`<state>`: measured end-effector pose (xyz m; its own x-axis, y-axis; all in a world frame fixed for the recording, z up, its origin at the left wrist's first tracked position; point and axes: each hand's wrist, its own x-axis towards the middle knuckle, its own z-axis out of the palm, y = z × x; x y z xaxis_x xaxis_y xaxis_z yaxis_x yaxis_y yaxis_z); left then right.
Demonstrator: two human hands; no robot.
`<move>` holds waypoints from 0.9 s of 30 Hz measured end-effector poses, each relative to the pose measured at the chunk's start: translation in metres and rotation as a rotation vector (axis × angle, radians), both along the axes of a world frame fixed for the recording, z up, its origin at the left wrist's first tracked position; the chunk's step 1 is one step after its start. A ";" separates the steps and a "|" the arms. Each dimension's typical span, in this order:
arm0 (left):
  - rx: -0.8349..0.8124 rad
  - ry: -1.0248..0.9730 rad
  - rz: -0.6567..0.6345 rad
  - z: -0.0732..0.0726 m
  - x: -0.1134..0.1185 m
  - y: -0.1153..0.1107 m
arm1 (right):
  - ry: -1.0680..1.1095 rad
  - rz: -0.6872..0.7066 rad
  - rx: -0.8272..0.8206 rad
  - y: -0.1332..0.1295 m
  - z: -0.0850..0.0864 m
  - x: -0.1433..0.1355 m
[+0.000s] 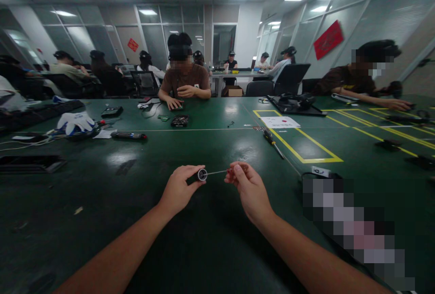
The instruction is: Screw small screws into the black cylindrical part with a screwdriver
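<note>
My left hand (179,187) pinches a small round black part with a silver rim (202,175) between thumb and fingers, its open end facing me. In my right hand (250,190), the closed fingers grip a thin-shafted tool with a reddish handle (216,173), which looks like a small screwdriver. Its shaft runs leftward to the round part, and the tip appears to be at or inside the rim. The fingers hide much of the handle. Both hands are held above the green table (152,239).
Beyond my right hand lies a yellow-and-black screwdriver (273,143), near a white paper sheet (280,122) and yellow tape lines. A black cylindrical tool (129,136) and white-blue gloves (76,122) lie left. A person (185,76) sits opposite; a pixelated object (353,230) is at right.
</note>
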<state>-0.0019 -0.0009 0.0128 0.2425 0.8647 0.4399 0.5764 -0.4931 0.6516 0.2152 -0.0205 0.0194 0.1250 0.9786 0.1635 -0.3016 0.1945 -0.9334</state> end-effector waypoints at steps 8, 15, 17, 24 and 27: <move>0.025 -0.004 0.004 -0.004 -0.001 0.002 | -0.143 0.019 0.072 -0.003 -0.002 0.001; 0.004 -0.002 0.009 -0.003 0.000 0.001 | -0.168 0.005 0.090 -0.004 0.001 0.000; 0.006 0.000 0.009 -0.004 0.000 0.001 | -0.159 0.009 0.084 -0.004 0.001 0.000; 0.007 0.001 0.030 -0.007 -0.002 0.003 | -0.140 0.132 0.074 -0.008 0.006 0.000; 0.010 0.018 0.026 -0.006 -0.002 0.003 | -0.119 0.113 0.029 -0.008 0.007 -0.002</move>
<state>-0.0037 0.0023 0.0067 0.2279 0.8665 0.4441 0.6005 -0.4841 0.6364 0.2132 -0.0285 0.0267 -0.0076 0.9800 0.1987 -0.2105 0.1926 -0.9584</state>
